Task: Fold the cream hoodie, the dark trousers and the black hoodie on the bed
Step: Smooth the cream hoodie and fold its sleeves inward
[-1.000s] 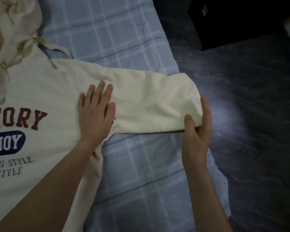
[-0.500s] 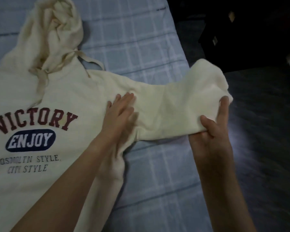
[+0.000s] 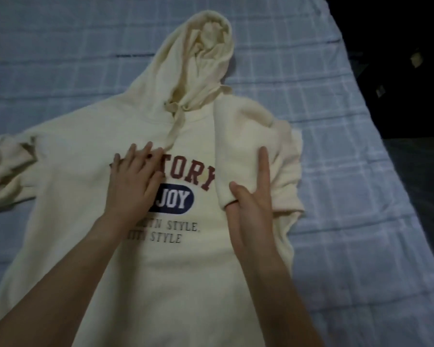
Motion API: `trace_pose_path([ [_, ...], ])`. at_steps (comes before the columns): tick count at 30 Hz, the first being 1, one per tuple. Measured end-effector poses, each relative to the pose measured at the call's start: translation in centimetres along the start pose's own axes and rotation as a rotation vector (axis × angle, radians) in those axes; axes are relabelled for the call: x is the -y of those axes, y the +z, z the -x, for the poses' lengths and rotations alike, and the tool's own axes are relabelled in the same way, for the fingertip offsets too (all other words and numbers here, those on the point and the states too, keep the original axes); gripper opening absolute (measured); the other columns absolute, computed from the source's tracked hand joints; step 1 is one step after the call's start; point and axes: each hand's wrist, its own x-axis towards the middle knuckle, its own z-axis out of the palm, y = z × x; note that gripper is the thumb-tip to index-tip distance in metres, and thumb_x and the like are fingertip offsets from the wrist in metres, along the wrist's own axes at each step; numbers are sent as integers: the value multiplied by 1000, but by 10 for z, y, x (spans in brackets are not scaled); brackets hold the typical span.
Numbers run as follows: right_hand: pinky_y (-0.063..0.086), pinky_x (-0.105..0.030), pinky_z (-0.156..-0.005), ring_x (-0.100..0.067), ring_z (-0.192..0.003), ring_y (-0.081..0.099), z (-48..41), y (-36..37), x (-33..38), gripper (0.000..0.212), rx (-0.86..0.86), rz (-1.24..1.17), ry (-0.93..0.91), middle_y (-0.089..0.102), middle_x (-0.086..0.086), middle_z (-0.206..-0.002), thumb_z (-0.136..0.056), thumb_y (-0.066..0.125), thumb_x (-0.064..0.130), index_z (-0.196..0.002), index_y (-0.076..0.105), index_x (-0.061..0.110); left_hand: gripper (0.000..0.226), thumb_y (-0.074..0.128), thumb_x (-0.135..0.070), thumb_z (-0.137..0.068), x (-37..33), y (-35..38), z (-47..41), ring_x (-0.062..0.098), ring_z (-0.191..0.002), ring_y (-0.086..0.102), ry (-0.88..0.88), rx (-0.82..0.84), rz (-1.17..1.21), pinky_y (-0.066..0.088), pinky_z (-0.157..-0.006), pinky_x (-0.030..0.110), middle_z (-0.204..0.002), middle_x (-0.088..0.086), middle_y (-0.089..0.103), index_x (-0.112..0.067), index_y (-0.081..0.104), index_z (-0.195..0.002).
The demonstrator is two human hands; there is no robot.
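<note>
The left hand lies flat with its fingers straight and spread. It presses on the printed chest of the cream fleece hoodie, which is spread face-up on the bed covered in pale blue check. The right hand pinches the end of the folded-in sleeve; the thumb and straight forefinger lie on top, the other fingers are hidden beneath. The opposite sleeve lies bunched out sideways.
</note>
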Motion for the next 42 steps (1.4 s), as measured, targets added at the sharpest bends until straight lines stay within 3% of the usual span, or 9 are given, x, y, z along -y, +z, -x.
trace_pose_path([
  [9,53,-34,-98,-10,-123,60,1,31,-61,78,-145,51,-74,40,9,-154,-89,47,-6,-146,40,47,54,21,-42,-103,29,38,4,25,-150,17,94,14,38,8,-122,48,-160,-1,29,-28,23,-155],
  [17,59,-30,-75,-9,-103,70,2,52,-78,84,-115,220,26,64,34,-117,-91,47,-8,-145,33,54,54,24,-41,-102,30,40,3,24,-150,17,96,18,42,7,-122,46,-160,-2,29,-29,24,-155],
  [20,60,-30,-79,-13,-108,69,18,47,-60,86,-20,325,24,62,8,-134,-92,47,-10,-140,36,60,56,25,-43,-102,28,33,3,22,-151,15,77,60,100,5,-123,45,-161,-2,27,-28,24,-155],
  [24,56,-16,-75,1,-89,65,57,20,-32,67,-54,776,-128,66,27,-103,-88,55,10,-133,45,60,57,35,-42,-100,17,8,-1,21,-151,13,-5,111,272,6,-123,47,-162,-1,25,-28,28,-155],
  [28,40,-30,-109,-19,-128,50,25,-27,0,48,-245,1196,-465,55,0,-138,-95,55,8,-141,51,20,55,40,-42,-96,-39,-25,1,19,-150,17,149,-83,460,6,-122,39,-160,-1,29,-24,41,-149],
  [32,12,-38,-124,-24,-153,13,-34,-55,-9,57,-138,1532,-399,19,-6,-165,-104,43,23,-157,21,19,57,30,-44,-100,-110,-6,-18,26,-150,21,426,-51,196,10,-121,46,-161,3,30,-21,36,-152],
  [37,10,-40,-124,-27,-153,9,-48,-106,-30,62,-39,1636,-337,6,-2,-166,-104,40,35,-159,12,24,58,20,-47,-104,-90,34,-26,17,-153,0,304,155,51,2,-124,43,-166,-7,6,-29,6,-158],
  [40,11,-40,-124,-24,-154,8,-49,-108,-26,61,19,1613,-343,3,1,-167,-104,38,38,-158,11,28,57,28,-44,-99,-95,21,-32,21,-147,27,296,119,44,19,-120,45,-161,-3,29,-26,32,-153],
  [42,17,-38,-123,-18,-152,15,-51,-105,-18,55,0,1477,-354,15,2,-166,-105,38,34,-157,21,28,43,42,-33,-93,-107,5,-46,30,-118,56,342,-32,119,40,-98,43,-134,7,60,-14,63,-126],
])
